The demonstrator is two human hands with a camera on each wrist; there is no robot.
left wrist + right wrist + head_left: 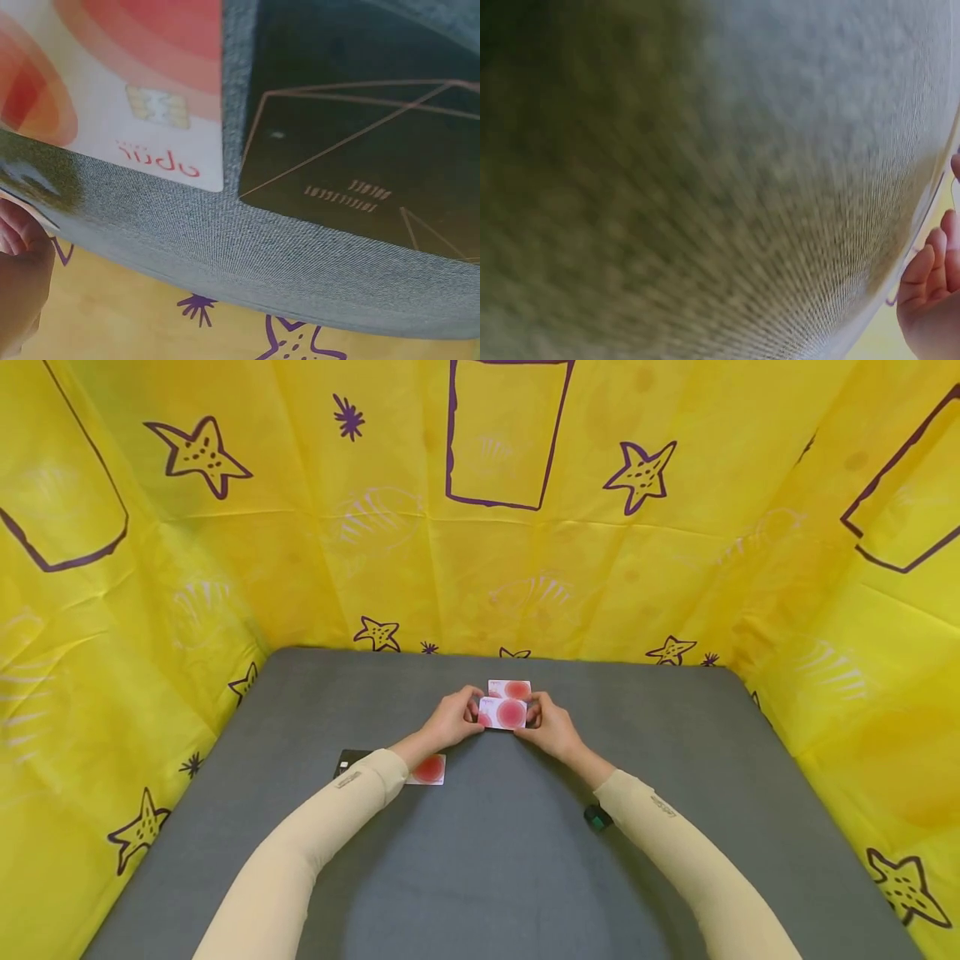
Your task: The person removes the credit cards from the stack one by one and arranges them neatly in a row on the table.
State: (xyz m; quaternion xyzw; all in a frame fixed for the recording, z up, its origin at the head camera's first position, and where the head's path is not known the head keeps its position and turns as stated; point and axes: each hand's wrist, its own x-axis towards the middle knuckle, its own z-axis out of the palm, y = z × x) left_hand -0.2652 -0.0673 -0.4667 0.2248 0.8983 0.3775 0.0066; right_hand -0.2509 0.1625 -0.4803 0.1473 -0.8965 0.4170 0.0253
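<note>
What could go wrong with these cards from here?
The front card, held by the left hand and right hand, overlaps the rear card in the head view; a slip might knock it. The left sleeve crosses above the black card and near card, so lowering that arm could shift them.

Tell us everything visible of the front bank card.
The front bank card looks like white plastic, with a large red circle, part of another lower left and small lettering upper left. Its face shows, long sides level. The left hand grips its left end, the right hand its right. It overlaps another card.
</note>
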